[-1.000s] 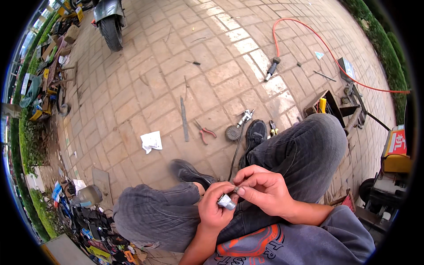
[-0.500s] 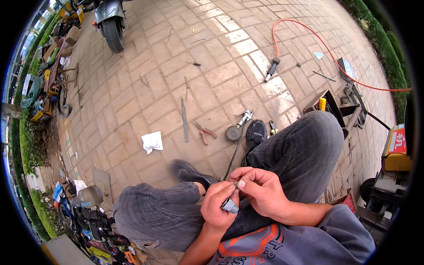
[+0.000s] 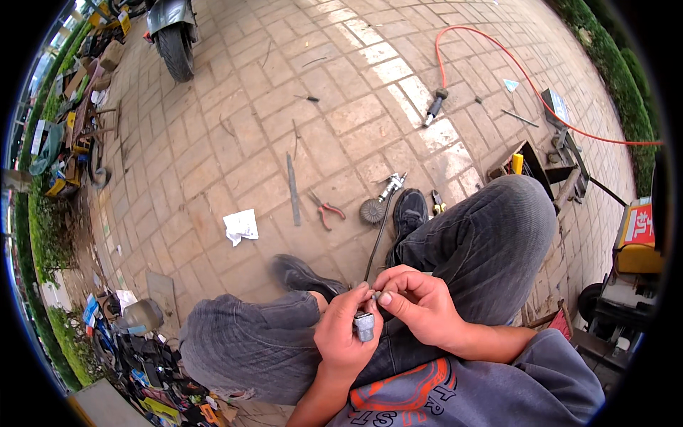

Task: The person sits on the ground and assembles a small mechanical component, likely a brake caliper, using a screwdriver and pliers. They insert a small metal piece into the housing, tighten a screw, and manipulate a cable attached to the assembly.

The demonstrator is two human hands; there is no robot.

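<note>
Paper [image 3: 241,225], file [image 3: 292,189] and pliers [image 3: 326,211] lie unused on the paving. Left hand [image 3: 346,333] is clamped on a small metal fitting [image 3: 364,326] above the lap; right hand [image 3: 420,304] pinches its top, apparently mid-assembly, unfinished.

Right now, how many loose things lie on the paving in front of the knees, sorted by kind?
Pliers: 1
Flat metal file: 1
Crumpled paper: 1
Round wire brush wheel: 1
Orange hose with nozzle: 1
Total: 5
</note>
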